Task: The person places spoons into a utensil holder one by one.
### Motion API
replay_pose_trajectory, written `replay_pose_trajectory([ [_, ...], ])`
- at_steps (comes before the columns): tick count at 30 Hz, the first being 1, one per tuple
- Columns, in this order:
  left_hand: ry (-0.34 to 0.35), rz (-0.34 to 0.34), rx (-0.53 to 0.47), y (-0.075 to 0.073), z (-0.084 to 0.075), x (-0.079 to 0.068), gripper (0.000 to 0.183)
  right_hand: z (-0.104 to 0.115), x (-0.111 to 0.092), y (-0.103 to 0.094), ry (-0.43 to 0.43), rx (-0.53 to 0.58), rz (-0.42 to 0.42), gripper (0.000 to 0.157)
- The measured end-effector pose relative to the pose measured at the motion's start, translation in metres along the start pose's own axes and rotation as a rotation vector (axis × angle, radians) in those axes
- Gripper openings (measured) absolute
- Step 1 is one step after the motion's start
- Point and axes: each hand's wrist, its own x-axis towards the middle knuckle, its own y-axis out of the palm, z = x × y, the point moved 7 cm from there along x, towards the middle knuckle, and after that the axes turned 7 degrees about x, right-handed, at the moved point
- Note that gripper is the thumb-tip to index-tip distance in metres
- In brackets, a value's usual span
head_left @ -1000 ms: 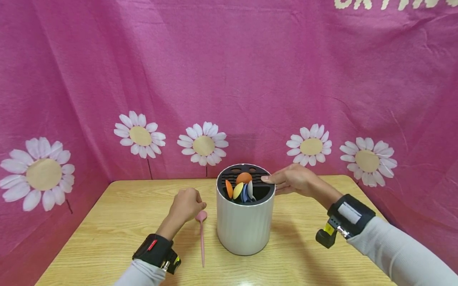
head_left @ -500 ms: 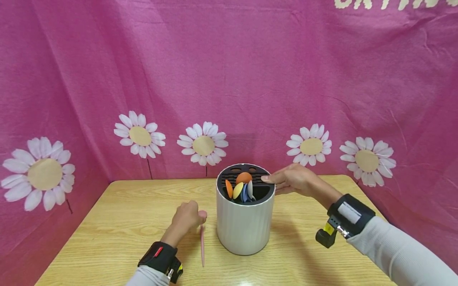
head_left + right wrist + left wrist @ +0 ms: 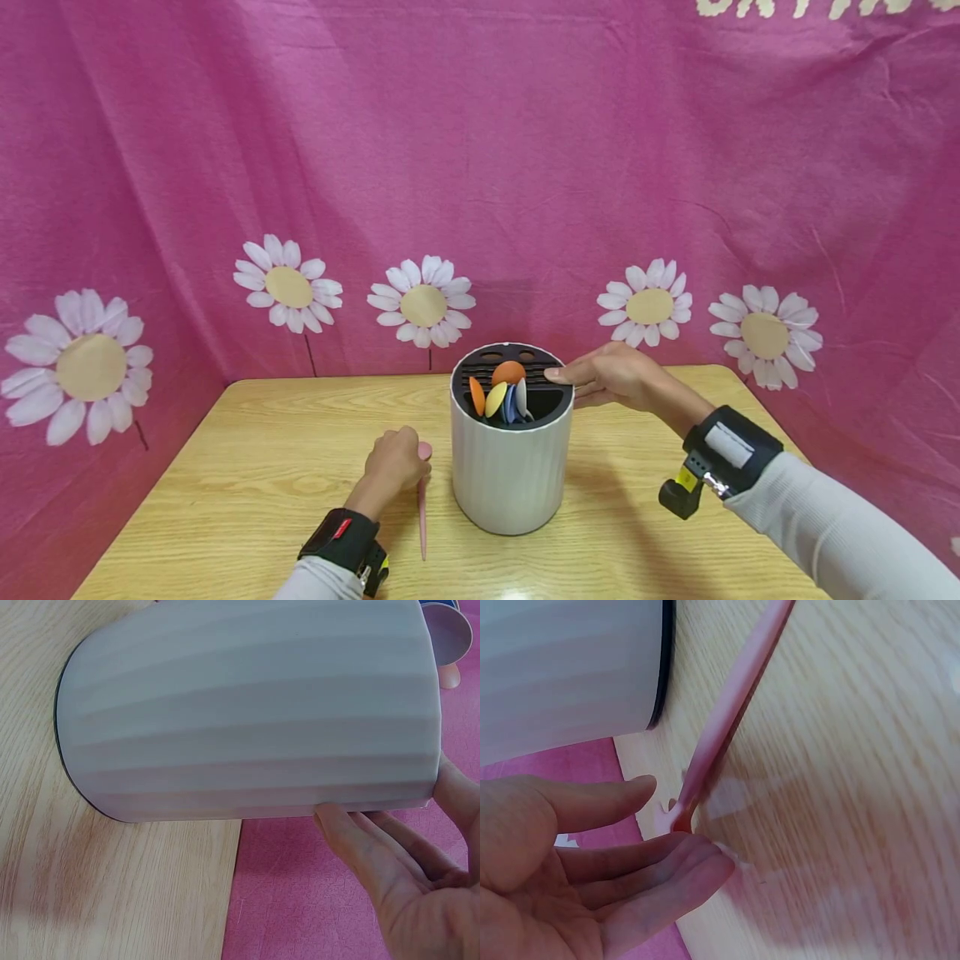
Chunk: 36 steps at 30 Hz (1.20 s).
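Note:
A pink spoon (image 3: 423,521) lies on the table, its handle pointing toward the person. My left hand (image 3: 395,461) is beside the spoon's head end. In the left wrist view the thumb and fingers (image 3: 649,889) are spread apart near that end, and the spoon's handle (image 3: 727,712) still rests on the wood. A ribbed white utensil holder (image 3: 510,483) with a black slotted top stands upright to the right. My right hand (image 3: 618,377) holds its right side, thumb over the rim and fingers along the outer wall (image 3: 262,712).
Several spoons, among them an orange spoon (image 3: 477,396) and a yellow spoon (image 3: 496,400), stand in the holder's front compartment. The wooden table (image 3: 300,425) ends at a pink cloth (image 3: 480,167) printed with daisies.
My left hand has come down and slightly toward the person, to the spoon's head end. The spoon, the holder and my right hand have stayed in place.

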Motion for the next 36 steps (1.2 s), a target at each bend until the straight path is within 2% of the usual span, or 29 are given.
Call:
replay_pose_trajectory([
  [20, 0.020, -0.059, 0.051, 0.0045, -0.0039, 0.0011, 0.022, -0.0024, -0.0001, -0.0029, 0.006, -0.004, -0.015, 0.048],
  [28, 0.022, -0.059, 0.053, 0.0050, -0.0022, 0.0005, 0.012, -0.0030, -0.0016, -0.0045, 0.009, 0.000, -0.019, 0.049],
  [36, 0.015, -0.057, 0.073, 0.0029, -0.0008, 0.0010, 0.012, -0.0017, -0.0024, -0.0031, 0.010, -0.003, -0.013, 0.051],
])
